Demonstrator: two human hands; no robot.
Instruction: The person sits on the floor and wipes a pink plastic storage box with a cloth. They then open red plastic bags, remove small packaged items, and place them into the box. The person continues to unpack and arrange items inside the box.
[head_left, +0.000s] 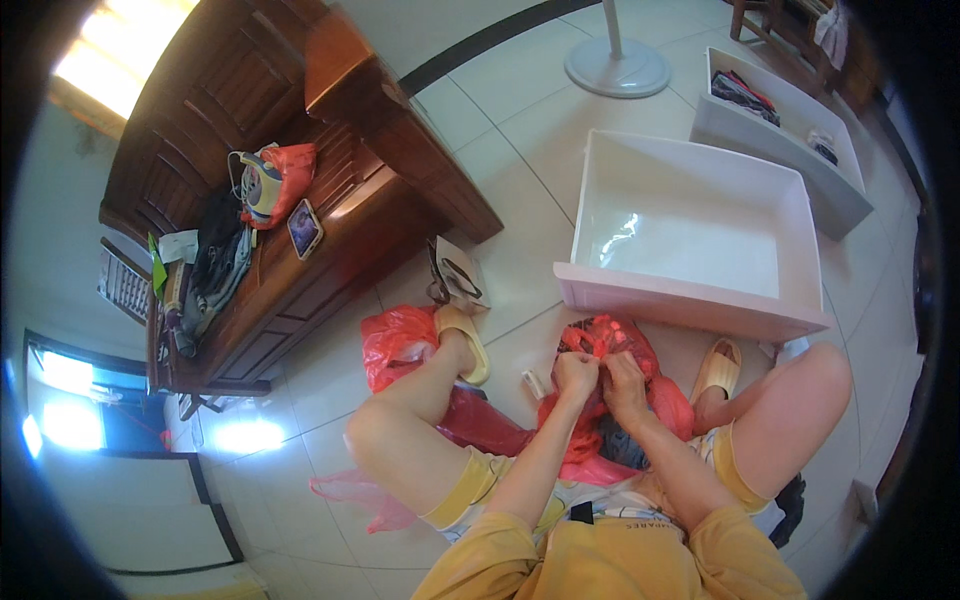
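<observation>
Between my legs sits a red plastic bag (667, 397) with dark cloth showing through its thin film. My left hand (576, 375) and my right hand (624, 382) are close together at its top, each pinching the gathered plastic. Just past the bag stands a white plastic drawer (690, 217) with a pinkish front panel, and only its bare bottom shows inside. Another red plastic bag (397, 337) with pale contents lies by my left foot. Greyish-blue cloth (622, 442) is partly visible below my wrists.
A second drawer (787, 142) holds folded dark clothes. On the wooden bench (300, 300) lie a smartphone (305, 229), a clothes iron (262, 187) in a red bag, and garments (217, 262). A paper bag (457, 274), a small white object (534, 384) and a round stand base (616, 67) are on the tiles.
</observation>
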